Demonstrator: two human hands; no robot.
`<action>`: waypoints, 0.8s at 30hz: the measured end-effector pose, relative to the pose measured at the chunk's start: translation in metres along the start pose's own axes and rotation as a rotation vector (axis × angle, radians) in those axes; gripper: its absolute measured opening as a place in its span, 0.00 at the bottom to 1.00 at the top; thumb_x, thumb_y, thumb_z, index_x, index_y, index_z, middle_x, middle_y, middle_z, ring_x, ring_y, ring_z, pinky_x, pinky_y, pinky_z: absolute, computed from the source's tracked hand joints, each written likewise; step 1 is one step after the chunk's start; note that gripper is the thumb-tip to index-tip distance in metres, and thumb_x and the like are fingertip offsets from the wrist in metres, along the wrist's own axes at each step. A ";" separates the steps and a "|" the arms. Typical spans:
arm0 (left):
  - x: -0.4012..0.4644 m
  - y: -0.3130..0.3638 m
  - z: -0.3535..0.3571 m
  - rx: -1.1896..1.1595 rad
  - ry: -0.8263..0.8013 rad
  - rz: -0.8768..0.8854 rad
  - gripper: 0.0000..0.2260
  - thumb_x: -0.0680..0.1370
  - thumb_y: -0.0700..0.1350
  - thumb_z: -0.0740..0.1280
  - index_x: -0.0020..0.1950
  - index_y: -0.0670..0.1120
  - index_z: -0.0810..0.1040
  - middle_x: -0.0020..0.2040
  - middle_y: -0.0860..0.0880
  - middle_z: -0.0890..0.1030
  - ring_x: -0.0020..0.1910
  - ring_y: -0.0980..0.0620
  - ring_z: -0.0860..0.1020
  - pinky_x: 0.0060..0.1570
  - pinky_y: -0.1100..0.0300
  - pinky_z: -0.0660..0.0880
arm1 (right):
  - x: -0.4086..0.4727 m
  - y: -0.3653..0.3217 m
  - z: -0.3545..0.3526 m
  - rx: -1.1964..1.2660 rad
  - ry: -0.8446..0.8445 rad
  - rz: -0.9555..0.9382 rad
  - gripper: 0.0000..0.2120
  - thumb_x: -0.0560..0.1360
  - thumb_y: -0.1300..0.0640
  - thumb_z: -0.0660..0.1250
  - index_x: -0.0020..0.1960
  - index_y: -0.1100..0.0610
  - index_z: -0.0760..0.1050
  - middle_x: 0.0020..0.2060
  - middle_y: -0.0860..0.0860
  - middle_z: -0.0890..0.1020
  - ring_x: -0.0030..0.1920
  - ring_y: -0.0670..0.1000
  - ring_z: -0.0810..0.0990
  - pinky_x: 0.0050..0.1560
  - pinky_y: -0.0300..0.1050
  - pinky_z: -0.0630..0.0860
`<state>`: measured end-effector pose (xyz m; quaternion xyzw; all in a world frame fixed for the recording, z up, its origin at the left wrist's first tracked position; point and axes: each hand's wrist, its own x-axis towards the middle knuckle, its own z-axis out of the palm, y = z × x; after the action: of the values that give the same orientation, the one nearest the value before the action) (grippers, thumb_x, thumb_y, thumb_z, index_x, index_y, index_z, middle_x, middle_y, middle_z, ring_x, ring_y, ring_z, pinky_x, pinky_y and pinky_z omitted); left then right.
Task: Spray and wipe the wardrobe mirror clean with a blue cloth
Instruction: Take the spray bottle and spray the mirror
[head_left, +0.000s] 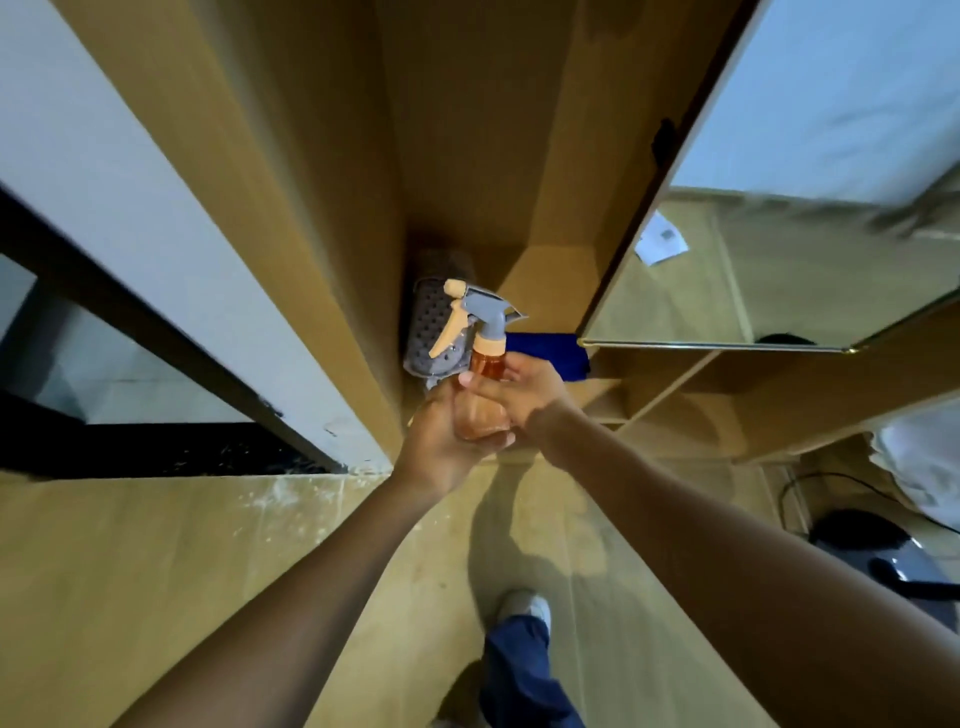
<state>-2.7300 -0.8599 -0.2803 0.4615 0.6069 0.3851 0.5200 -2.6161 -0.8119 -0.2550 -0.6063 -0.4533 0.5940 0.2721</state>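
An orange see-through spray bottle (484, 364) with a grey head and a pale orange trigger is held upright in front of the open wardrobe. My left hand (447, 441) grips its lower body from the left. My right hand (524, 387) holds its upper body from the right, fingers curled around it. The blue cloth (550, 351) lies on the wardrobe shelf just behind my right hand, partly hidden by it. The mirror (810, 218) is on the wardrobe door swung open at the upper right, with a white sticker on it.
A grey perforated mat or brush (428, 332) leans in the wardrobe corner behind the bottle. Wooden wardrobe panels (322, 182) rise at the centre. A dark-framed window (130, 364) is at the left. A black object with a cable (883, 545) sits on the floor at the lower right.
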 end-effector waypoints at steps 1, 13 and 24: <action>-0.011 0.007 0.001 0.016 -0.015 -0.006 0.29 0.62 0.38 0.80 0.56 0.57 0.74 0.54 0.51 0.81 0.50 0.58 0.81 0.44 0.60 0.80 | -0.012 -0.004 -0.003 0.005 0.003 -0.008 0.12 0.69 0.52 0.77 0.50 0.55 0.81 0.48 0.51 0.85 0.52 0.52 0.83 0.59 0.52 0.78; -0.122 0.131 0.043 0.133 -0.167 0.219 0.30 0.61 0.49 0.82 0.60 0.49 0.74 0.53 0.52 0.82 0.53 0.56 0.80 0.51 0.59 0.77 | -0.190 -0.068 -0.086 0.110 0.121 -0.231 0.11 0.73 0.53 0.74 0.52 0.57 0.81 0.47 0.52 0.86 0.51 0.51 0.85 0.57 0.54 0.80; -0.142 0.286 0.160 0.217 -0.332 0.366 0.30 0.66 0.44 0.80 0.65 0.45 0.73 0.56 0.52 0.80 0.54 0.59 0.78 0.50 0.70 0.75 | -0.269 -0.152 -0.248 0.107 0.251 -0.384 0.13 0.73 0.55 0.75 0.54 0.59 0.81 0.47 0.53 0.86 0.50 0.51 0.85 0.56 0.48 0.80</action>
<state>-2.5222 -0.9188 0.0037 0.6735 0.4573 0.3245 0.4817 -2.3794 -0.9278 0.0401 -0.5626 -0.4908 0.4744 0.4664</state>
